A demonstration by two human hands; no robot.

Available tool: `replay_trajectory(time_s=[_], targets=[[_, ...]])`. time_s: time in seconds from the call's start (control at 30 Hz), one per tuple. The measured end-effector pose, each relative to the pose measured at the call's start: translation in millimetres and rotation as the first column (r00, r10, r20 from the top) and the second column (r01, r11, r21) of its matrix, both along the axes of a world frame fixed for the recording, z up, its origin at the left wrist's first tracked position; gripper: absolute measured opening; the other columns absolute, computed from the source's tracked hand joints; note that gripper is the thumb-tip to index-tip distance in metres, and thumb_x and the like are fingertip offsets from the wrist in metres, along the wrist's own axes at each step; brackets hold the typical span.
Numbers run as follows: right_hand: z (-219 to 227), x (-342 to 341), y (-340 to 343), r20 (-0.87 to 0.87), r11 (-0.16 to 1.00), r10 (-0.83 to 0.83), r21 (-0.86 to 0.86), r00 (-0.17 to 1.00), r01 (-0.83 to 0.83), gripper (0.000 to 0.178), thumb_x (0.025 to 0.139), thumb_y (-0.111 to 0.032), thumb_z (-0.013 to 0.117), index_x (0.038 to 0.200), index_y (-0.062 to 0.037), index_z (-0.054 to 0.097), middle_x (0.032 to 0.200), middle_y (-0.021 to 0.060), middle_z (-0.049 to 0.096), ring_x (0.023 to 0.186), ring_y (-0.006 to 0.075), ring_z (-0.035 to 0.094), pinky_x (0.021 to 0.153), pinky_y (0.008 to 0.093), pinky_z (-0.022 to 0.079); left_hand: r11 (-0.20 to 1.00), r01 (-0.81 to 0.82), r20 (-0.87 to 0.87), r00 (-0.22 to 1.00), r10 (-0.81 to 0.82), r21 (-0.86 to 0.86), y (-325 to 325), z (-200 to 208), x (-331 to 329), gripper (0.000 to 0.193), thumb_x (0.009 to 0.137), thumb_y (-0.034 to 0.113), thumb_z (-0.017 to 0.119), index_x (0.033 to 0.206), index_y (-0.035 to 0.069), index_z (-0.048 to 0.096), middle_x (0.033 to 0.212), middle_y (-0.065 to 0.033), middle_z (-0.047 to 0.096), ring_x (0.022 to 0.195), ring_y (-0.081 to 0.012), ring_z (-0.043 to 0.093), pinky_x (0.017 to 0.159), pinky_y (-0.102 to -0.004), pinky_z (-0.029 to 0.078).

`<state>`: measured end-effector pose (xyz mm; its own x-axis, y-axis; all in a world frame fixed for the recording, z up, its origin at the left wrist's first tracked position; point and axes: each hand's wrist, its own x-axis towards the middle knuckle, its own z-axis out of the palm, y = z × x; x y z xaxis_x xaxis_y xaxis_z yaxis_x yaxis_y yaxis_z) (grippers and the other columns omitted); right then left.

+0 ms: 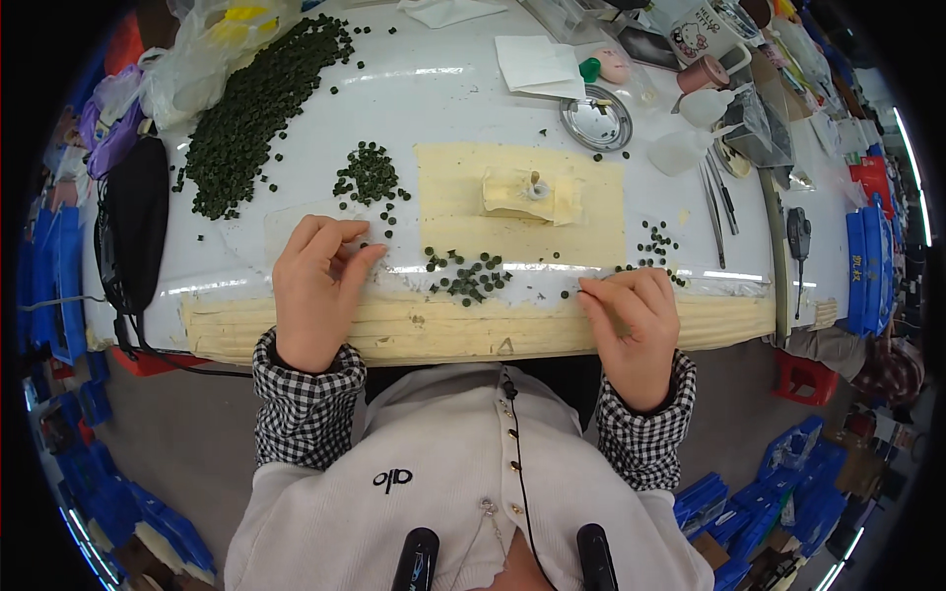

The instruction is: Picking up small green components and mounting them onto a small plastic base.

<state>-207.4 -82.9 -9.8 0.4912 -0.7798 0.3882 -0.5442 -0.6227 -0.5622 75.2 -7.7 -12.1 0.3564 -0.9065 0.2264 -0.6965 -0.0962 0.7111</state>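
My left hand (320,286) is over the near left of the table, thumb and fingers curled toward each other. A small dark green piece (364,245) shows by its fingertips; whether it is gripped or lies on the table I cannot tell. My right hand (636,320) is closed in a pinch at the right, and what its fingertips hold is hidden. Just left of them lies a loose green piece (565,295). Between my hands is a small scattered group of green pieces (473,281). Another little heap (367,175) lies beyond my left hand, and a few pieces (655,241) lie beyond my right.
A big pile of green pieces (251,118) covers the far left. A yellow block (522,197) stands on a yellow sheet (448,222) in the middle. To the right are a round metal dish (596,120), tweezers (711,212) and a mug (709,34). Yellow tape (453,333) covers the front edge.
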Motion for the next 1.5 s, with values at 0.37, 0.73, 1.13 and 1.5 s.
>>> replay_trajectory(time_s=[0.37, 0.73, 1.13, 1.5], targets=[[-11, 11, 15, -0.13, 0.979, -0.02, -0.205, 0.991, -0.007, 0.022, 0.067, -0.001, 0.074, 0.087, -0.0043, 0.07, 0.078, 0.0044, 0.057, 0.08, 0.0246, 0.053, 0.071, 0.0366, 0.043, 0.993, -0.02, -0.336, 0.941, -0.021, -0.117, 12, 5, -3, 0.009, 0.084, -0.003, 0.066, 0.092, -0.005, 0.066, 0.089, -0.0092, 0.068, 0.074, -0.0131, 0.064, 0.066, -0.023, 0.052], [-9, 13, 16, -0.18, 0.96, -0.006, -0.276, 0.984, -0.044, 0.019, 0.069, -0.003, 0.073, 0.088, -0.0043, 0.069, 0.083, 0.0049, 0.059, 0.082, 0.0243, 0.053, 0.074, 0.0376, 0.044, 0.923, 0.218, -0.921, -0.304, -0.245, -0.318, -3, -3, -24, 0.02, 0.097, 0.011, 0.052, 0.112, -0.001, 0.059, 0.098, -0.0131, 0.068, 0.088, -0.0155, 0.068, 0.074, -0.0221, 0.057], [12, 29, 19, 0.284, 0.995, 0.057, 0.064, 0.957, -0.078, 0.016, 0.071, 0.011, 0.069, 0.082, 0.0002, 0.062, 0.082, 0.011, 0.065, 0.072, 0.0257, 0.062, 0.064, 0.0317, 0.05, 0.918, 0.208, -0.924, -0.262, -0.28, -0.337, -6, 1, -41, 0.027, 0.092, 0.0, 0.056, 0.119, -0.001, 0.057, 0.107, -0.0148, 0.066, 0.097, -0.0184, 0.066, 0.084, -0.0253, 0.056], [42, 51, 12, 0.405, 0.95, 0.149, 0.193, 0.902, -0.243, 0.017, 0.076, 0.006, 0.07, 0.093, 0.0021, 0.068, 0.081, 0.0105, 0.065, 0.067, 0.0153, 0.063, 0.059, 0.0245, 0.05, 0.877, 0.281, -0.766, 0.43, -0.478, -0.39, -5, 12, -50, 0.019, 0.082, -0.012, 0.064, 0.101, -0.007, 0.065, 0.1, -0.0165, 0.067, 0.092, -0.0203, 0.067, 0.082, -0.0279, 0.055]])
